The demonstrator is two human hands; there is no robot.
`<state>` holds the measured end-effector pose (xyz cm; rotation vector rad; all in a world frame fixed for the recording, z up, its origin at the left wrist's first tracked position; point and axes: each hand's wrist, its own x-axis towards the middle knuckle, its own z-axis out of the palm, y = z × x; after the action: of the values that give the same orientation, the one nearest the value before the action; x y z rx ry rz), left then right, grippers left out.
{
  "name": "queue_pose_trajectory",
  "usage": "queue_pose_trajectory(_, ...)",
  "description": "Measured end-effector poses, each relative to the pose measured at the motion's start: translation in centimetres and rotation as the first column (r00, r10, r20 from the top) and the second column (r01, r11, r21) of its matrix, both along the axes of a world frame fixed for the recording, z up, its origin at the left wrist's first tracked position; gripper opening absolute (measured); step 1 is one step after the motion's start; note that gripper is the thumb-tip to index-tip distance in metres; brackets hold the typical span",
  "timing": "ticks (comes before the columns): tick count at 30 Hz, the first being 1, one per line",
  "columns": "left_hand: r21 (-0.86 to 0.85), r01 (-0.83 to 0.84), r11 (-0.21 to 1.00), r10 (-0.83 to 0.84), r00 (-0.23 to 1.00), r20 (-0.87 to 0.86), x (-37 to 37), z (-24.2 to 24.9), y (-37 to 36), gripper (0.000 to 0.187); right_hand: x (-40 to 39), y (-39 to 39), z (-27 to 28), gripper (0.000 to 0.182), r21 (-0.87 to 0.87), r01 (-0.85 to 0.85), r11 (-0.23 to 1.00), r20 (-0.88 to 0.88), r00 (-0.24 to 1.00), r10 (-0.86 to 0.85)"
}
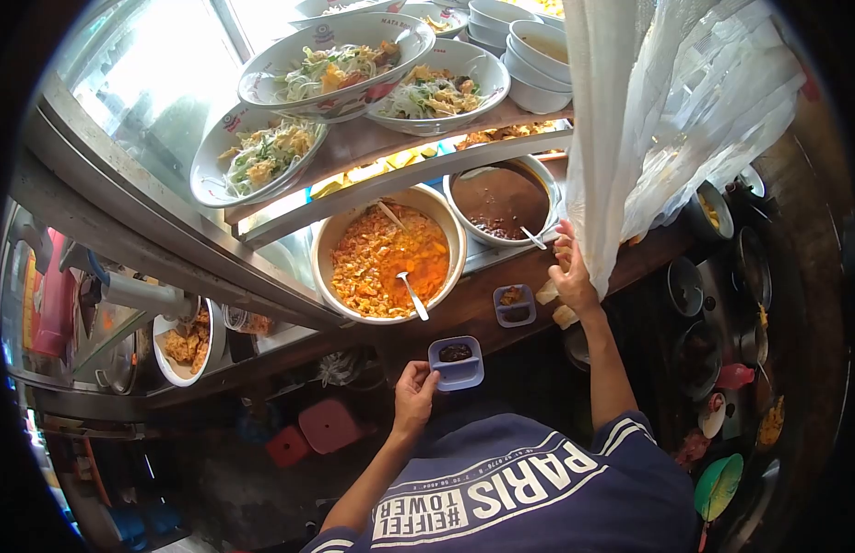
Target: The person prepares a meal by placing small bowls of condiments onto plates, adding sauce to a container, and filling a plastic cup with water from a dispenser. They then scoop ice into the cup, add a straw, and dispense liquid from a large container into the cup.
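My left hand pinches the left edge of a small lilac two-compartment sauce dish. Dark sauce lies in its upper compartment. My right hand is raised beside the hanging white plastic bags, fingers partly stretched and thumb apart, with nothing visible in it. Just left of its fingertips, a spoon leans in a large bowl of dark brown sauce. A second divided dish, with some sauce in it, sits on the wooden counter below.
A large tub of orange-red chunky sauce with a white spoon stands at the counter's left. Plates of noodles and vegetables and stacked bowls rest on the shelf above. A bowl of fried food is at far left.
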<state>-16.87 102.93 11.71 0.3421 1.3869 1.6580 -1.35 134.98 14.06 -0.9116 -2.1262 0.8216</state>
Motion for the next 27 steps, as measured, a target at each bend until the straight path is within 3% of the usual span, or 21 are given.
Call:
queue_pose_trajectory(2, -0.012, -0.001, 1.000, 0.001, 1.000, 0.008, 0.0, 0.2, -0.3, 0.012, 1.1, 0.5, -0.9, 0.056, -0.244, -0.021, 0.969, -0.182, 0.983, -0.025)
queue_pose_trajectory(3, -0.024, -0.006, 1.000, 0.006, 1.000, 0.013, -0.1, 0.2, -0.5, 0.011, 1.2, 0.3, -1.5, 0.042, -0.232, 0.031, 0.972, -0.245, 0.965, -0.090)
queue_pose_trajectory(4, -0.024, -0.007, 1.000, 0.007, 1.000, 0.014, -0.2, 0.2, -0.6, 0.011, 1.8, 0.6, -1.8, 0.042, -0.232, 0.031, 0.972, -0.244, 0.966, -0.089)
queue_pose_trajectory(5, -0.016, -0.010, 1.000, 0.010, 1.000, 0.003, -0.2, 0.2, -0.8, 0.011, 2.4, 0.8, -2.0, 0.033, -0.284, 0.012, 0.959, 0.040, 0.999, -0.001)
queue_pose_trajectory(6, -0.009, -0.011, 1.000, 0.011, 1.000, -0.008, -0.3, 0.1, -0.9, 0.011, 3.2, 1.0, -2.1, 0.026, -0.339, 0.012, 0.941, 0.315, 0.944, 0.101)
queue_pose_trajectory(7, -0.009, -0.007, 1.000, 0.007, 1.000, -0.007, -0.3, 0.0, -1.1, 0.011, 3.7, 1.6, -6.0, 0.019, -0.106, -0.109, 0.988, 0.294, 0.946, 0.136)
queue_pose_trajectory(8, -0.010, -0.017, 1.000, 0.017, 1.000, -0.005, -0.4, -0.2, -1.2, 0.012, 3.7, 1.6, -7.1, 0.019, -0.106, -0.106, 0.989, 0.295, 0.946, 0.133)
queue_pose_trajectory(10, -0.018, -0.037, 0.999, 0.037, 0.999, -0.003, -0.6, -0.2, -1.8, 0.012, 2.7, 0.8, -7.9, 0.018, -0.375, -0.082, 0.923, 0.441, 0.860, 0.255)
queue_pose_trajectory(11, -0.033, -0.042, 0.999, 0.042, 0.999, -0.003, -0.7, -0.1, -2.2, 0.012, 2.3, 0.3, -8.2, 0.019, -0.590, -0.010, 0.808, 0.325, 0.912, 0.249)
queue_pose_trajectory(14, -0.052, -0.093, 0.994, 0.094, 0.996, 0.013, -1.0, 0.5, -3.6, 0.012, 1.3, -0.8, -9.6, 0.018, -0.647, -0.107, 0.755, 0.168, 0.945, 0.279)
queue_pose_trajectory(20, -0.057, -0.232, 0.971, 0.233, 0.972, 0.019, -1.7, 1.0, -6.8, 0.012, -4.0, -7.1, -9.0, 0.018, -0.611, -0.275, 0.743, 0.141, 0.885, 0.444)
queue_pose_trajectory(27, -0.053, -0.379, 0.924, 0.379, 0.925, -0.019, -3.5, 0.7, -8.1, 0.011, -9.1, -13.1, -7.8, 0.019, -0.600, -0.336, 0.726, 0.079, 0.878, 0.472)
